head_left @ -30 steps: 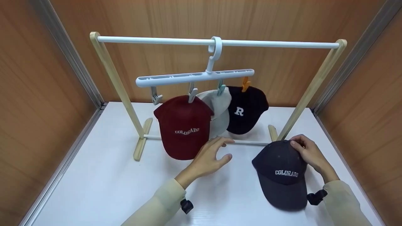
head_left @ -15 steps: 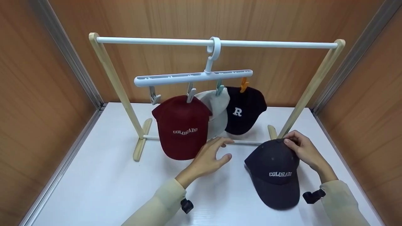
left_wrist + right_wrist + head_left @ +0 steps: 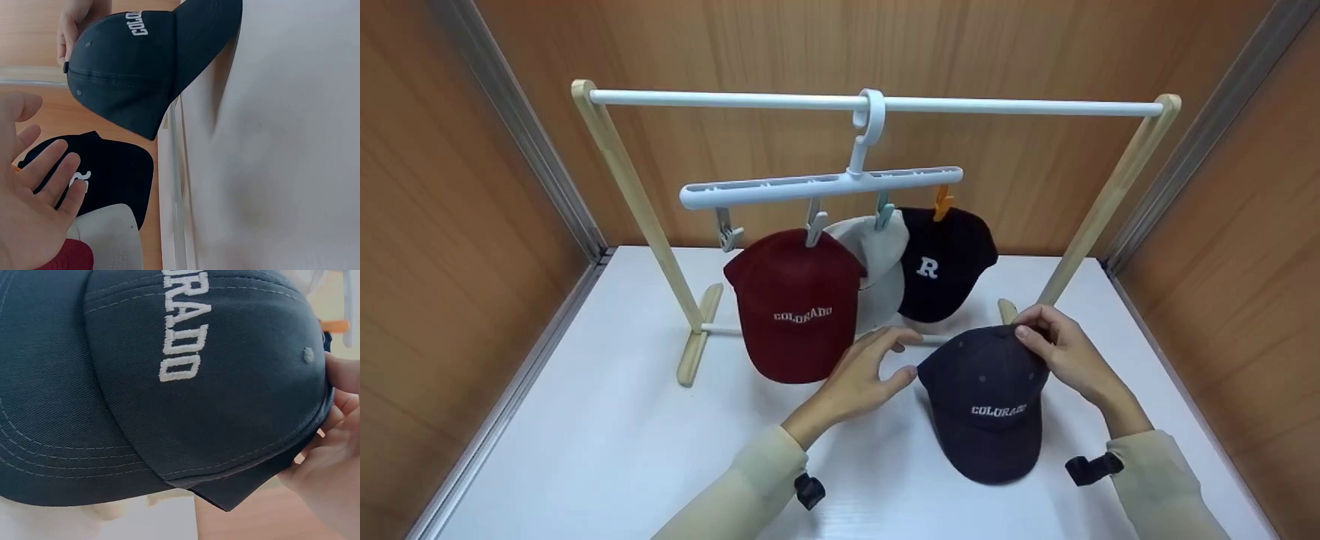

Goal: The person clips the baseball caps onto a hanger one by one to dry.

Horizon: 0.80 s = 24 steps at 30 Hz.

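Note:
A dark navy baseball cap (image 3: 986, 382) with white COLORADO lettering hangs brim down from my right hand (image 3: 1069, 352), which pinches it at the crown. In the right wrist view the thumb lies over the top of the cap (image 3: 225, 388). My left hand (image 3: 855, 382) holds nothing; its fingers are spread and loosely bent, the thumb close to the navy cap's left edge. Just behind the left hand hangs a maroon COLORADO cap (image 3: 799, 300) on a grey clip (image 3: 816, 225). A cream cap (image 3: 881, 262) and a black cap with an R (image 3: 949, 262) hang beside it.
A white bar hanger (image 3: 821, 186) hooks over the rail (image 3: 720, 99) of a wooden-legged rack. Its leftmost grey clip (image 3: 727, 229) holds no cap; an orange clip (image 3: 943, 202) holds the black cap. Wood panels enclose the white table (image 3: 607, 450) at back and sides.
My right hand has brought the navy cap leftward and slightly up, closer to the left hand. The left hand has barely moved.

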Tool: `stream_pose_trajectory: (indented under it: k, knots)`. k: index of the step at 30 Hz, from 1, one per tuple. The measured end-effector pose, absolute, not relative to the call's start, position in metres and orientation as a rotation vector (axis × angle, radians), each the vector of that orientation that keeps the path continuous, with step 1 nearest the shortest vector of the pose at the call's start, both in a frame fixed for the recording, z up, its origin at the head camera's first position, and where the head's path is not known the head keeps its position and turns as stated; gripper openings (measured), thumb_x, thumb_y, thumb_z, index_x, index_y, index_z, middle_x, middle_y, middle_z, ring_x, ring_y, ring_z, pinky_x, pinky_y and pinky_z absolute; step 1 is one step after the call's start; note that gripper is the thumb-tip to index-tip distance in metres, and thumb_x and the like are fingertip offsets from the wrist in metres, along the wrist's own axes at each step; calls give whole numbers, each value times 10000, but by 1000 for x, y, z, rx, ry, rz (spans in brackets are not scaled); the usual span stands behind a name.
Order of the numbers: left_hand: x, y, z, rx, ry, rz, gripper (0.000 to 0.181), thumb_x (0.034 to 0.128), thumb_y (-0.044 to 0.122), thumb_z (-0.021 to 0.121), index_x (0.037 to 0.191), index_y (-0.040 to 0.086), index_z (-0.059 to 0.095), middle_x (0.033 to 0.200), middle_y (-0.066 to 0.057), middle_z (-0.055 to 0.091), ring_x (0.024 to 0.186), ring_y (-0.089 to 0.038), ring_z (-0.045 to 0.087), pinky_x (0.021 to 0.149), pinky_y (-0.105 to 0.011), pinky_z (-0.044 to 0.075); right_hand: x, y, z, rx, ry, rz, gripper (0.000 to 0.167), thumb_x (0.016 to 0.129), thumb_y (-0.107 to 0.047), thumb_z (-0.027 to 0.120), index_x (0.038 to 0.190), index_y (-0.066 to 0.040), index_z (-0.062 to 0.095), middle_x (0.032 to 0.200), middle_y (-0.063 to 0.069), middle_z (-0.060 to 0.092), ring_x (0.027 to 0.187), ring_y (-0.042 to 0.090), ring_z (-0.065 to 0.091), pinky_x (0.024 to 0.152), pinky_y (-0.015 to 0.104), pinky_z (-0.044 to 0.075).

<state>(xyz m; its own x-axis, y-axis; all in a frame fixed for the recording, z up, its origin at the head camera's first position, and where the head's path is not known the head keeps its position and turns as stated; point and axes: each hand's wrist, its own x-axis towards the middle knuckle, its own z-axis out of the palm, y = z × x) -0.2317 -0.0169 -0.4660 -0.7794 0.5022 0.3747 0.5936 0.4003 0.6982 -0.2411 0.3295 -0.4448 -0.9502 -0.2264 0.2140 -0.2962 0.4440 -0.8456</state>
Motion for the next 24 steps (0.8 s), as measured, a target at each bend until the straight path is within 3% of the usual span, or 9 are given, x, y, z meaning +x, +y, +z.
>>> stream_pose_trajectory:
  k: [19, 24]
  knots:
    - [-237, -12, -461, -1027, -2484, -1443, 398, 1034, 239, 687, 1423, 190, 618, 1423, 67, 644, 1353, -132, 583, 1169, -378, 447, -240, 293, -435, 570, -2508, 1637, 155, 1086, -102, 605, 1188, 11, 636, 1091, 118, 668, 997, 147, 633, 882, 196, 508]
    - [-239, -10, -460, -1052, -2453, -1489, 388, 1050, 272, 670, 1426, 199, 612, 1429, 56, 643, 1379, -118, 561, 1199, -374, 417, -239, 285, -433, 602, -2480, 1693, 150, 1084, -87, 605, 1189, 16, 629, 1070, 108, 657, 958, 151, 627, 839, 213, 517]
